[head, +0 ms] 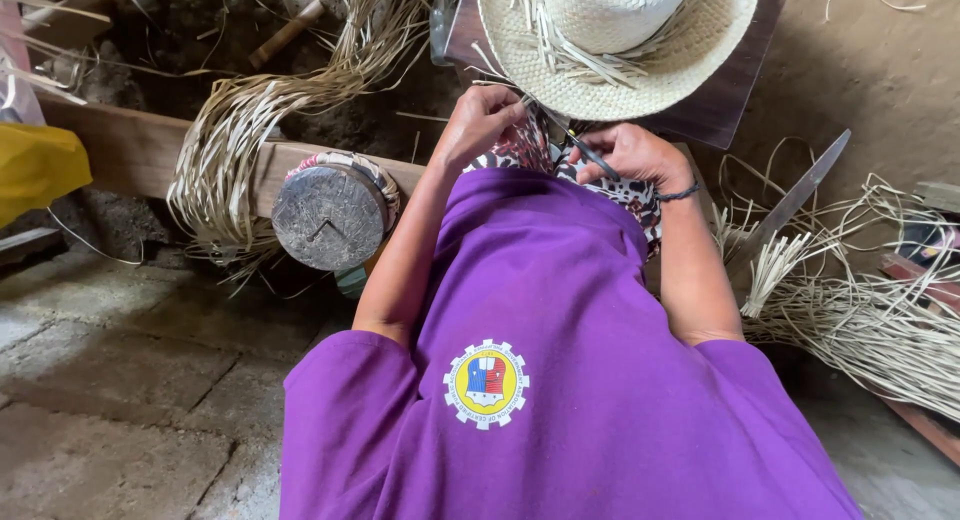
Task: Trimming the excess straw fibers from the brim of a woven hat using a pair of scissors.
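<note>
Both hands (480, 120) (625, 150) at hat (620, 50); fingertips hidden.

One head-worn camera looks steeply down from close above the purple shirt (560, 380), facing forward toward the straw hat (620, 40) and floor (120, 380).

Both forearms reach forward, left hand (480, 115) curled closed, right hand (632, 152) pinching, close together.

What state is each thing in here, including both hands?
Straw hat: unfinished, loose strands hanging from the brim.
Left hand: closed on the hat's brim edge.
Right hand: gripping a thin dark tool.
Straw bundle: draped over a wooden beam.
Long blade: lying among loose straw.
</note>
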